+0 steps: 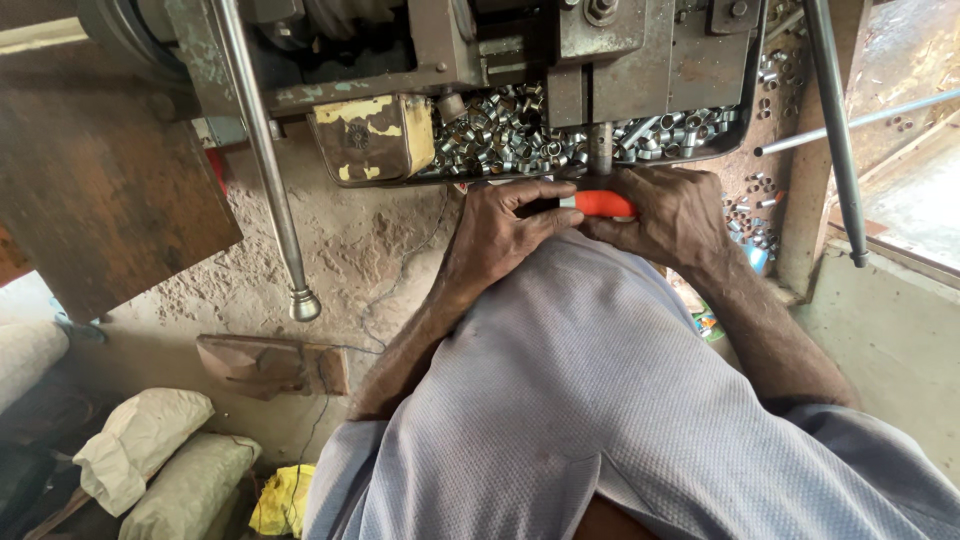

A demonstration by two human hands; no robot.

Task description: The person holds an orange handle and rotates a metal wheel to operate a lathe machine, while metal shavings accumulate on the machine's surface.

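Note:
Both of my hands meet on an orange-handled tool (603, 203) just below the machine's tray. My left hand (497, 232) lies over the tool's left end, with a small silvery piece showing between its fingers. My right hand (675, 215) is wrapped around the orange handle from the right. A dark vertical rod (599, 148) comes down from the machine right above the tool. The metal tray (470, 172) above holds several small shiny metal rings (495, 130). My grey-blue shirt fills the lower middle of the view.
An old grimy machine body (620, 50) spans the top. A long steel lever with a knob (303, 303) hangs at the left, another rod (840, 150) at the right. Loose rings (755, 215) lie on the floor at the right. Filled sacks (150, 440) sit lower left.

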